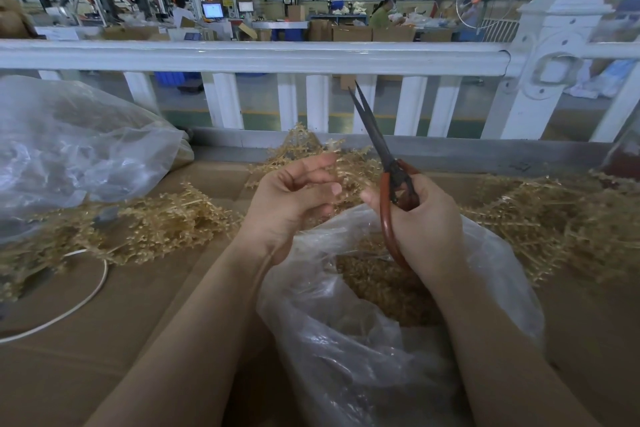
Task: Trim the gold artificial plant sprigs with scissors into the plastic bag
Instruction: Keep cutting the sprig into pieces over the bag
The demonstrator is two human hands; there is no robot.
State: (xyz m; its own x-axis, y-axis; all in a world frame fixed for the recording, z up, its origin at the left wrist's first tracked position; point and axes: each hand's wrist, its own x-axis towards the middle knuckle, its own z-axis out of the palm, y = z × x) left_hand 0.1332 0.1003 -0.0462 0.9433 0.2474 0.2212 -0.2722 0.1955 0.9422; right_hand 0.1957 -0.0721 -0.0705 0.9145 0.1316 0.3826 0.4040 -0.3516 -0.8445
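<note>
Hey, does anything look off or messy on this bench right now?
Nothing looks damaged. Gold sprigs lie loose in heaps on the cardboard, as expected for this job. The scissors, in the right hand, point up and away, blades slightly apart, while the left hand holds a sprig over the open bag.

Cardboard tabletop (145, 305), gold sprigs (166, 222), plastic bag (346, 340)
</note>
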